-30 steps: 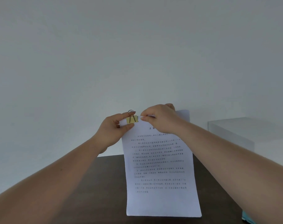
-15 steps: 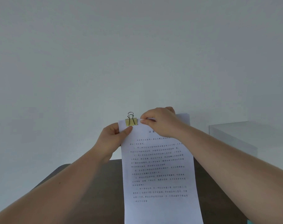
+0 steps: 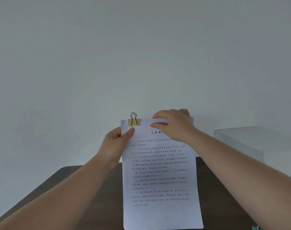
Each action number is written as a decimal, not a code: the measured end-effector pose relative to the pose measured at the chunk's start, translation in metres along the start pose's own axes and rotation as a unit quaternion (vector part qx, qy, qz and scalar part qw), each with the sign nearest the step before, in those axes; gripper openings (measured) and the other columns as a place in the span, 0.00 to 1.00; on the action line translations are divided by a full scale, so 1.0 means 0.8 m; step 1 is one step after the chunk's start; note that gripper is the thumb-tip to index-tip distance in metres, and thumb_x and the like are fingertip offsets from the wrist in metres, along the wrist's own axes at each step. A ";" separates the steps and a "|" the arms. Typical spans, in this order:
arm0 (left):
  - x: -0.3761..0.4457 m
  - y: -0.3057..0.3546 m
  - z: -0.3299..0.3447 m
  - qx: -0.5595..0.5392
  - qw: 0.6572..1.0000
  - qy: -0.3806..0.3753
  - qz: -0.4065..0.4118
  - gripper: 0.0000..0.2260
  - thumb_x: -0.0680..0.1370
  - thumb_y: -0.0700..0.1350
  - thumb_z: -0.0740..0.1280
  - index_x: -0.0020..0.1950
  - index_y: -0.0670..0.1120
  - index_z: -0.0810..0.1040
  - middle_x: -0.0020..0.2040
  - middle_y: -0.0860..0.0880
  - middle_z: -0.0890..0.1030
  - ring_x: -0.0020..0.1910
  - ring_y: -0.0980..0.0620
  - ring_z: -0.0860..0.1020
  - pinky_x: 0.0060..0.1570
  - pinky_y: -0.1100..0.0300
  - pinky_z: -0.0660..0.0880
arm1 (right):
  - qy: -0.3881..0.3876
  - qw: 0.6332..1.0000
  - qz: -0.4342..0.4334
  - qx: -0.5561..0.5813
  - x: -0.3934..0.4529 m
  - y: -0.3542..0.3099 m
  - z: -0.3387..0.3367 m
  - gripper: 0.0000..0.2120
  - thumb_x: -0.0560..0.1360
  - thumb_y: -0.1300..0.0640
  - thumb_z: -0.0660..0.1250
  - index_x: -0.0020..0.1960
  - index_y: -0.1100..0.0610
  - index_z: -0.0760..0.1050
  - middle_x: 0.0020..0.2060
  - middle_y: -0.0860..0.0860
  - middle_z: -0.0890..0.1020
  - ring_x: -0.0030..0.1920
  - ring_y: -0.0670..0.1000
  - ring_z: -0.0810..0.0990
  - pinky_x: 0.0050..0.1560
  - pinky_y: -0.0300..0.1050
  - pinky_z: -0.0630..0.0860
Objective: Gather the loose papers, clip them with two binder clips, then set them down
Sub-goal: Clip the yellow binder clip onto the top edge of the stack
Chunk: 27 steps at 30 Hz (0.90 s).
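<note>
A stack of white printed paper sheets (image 3: 159,171) is held upright above a dark brown tabletop (image 3: 61,185), its top edge carrying one yellow binder clip with wire handles (image 3: 134,121) near the left corner. The left hand (image 3: 115,143) pinches the stack's left edge, thumb on the front just below the clip. The right hand (image 3: 172,124) grips the top edge right of the clip, fingers curled over it. A pale grey box (image 3: 241,143) stands at the right, well apart; plain wall fills the space above.
</note>
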State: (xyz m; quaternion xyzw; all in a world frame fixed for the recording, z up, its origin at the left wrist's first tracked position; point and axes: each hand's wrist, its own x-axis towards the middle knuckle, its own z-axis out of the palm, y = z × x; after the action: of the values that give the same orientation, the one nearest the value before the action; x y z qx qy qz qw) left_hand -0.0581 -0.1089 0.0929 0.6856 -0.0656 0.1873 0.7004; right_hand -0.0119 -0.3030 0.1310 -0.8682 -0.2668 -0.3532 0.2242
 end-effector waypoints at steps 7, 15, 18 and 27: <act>-0.001 -0.001 -0.010 -0.032 0.999 0.027 -0.010 0.11 0.78 0.43 0.66 0.56 0.37 0.81 0.55 0.38 0.83 0.50 0.42 0.82 0.56 0.45 0.78 | 0.093 0.985 0.111 0.089 -0.019 0.043 0.001 0.16 0.73 0.44 0.68 0.59 0.47 0.76 0.53 0.45 0.79 0.60 0.51 0.72 0.58 0.45 0.64; 0.000 0.001 -0.009 -0.045 0.999 0.024 -0.006 0.13 0.79 0.42 0.65 0.58 0.36 0.79 0.54 0.40 0.83 0.50 0.42 0.81 0.55 0.47 0.78 | 0.003 0.822 0.288 0.492 -0.065 0.068 0.024 0.11 0.78 0.53 0.64 0.57 0.55 0.78 0.51 0.55 0.84 0.52 0.56 0.83 0.59 0.61 0.77; 0.001 -0.001 -0.008 -0.046 0.999 0.028 -0.003 0.13 0.79 0.42 0.66 0.59 0.35 0.79 0.55 0.39 0.83 0.51 0.42 0.81 0.55 0.47 0.78 | 0.015 0.809 0.291 0.511 -0.067 0.067 0.027 0.09 0.79 0.54 0.63 0.53 0.59 0.77 0.52 0.58 0.83 0.51 0.58 0.82 0.57 0.60 0.78; -0.014 -0.034 -0.008 -0.032 0.994 -0.019 -0.099 0.14 0.75 0.44 0.70 0.58 0.40 0.81 0.54 0.42 0.85 0.53 0.42 0.84 0.57 0.43 0.78 | 0.047 0.811 0.270 0.517 -0.066 0.063 0.029 0.06 0.79 0.56 0.62 0.47 0.57 0.77 0.49 0.57 0.83 0.49 0.57 0.81 0.53 0.57 0.78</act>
State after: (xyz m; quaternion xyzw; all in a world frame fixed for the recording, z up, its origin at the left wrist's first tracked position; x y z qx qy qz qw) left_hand -0.0601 -0.1040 0.0631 0.6693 -0.0162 0.1016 0.7358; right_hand -0.0013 -0.3443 0.0668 -0.6433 -0.1539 -0.1287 0.7388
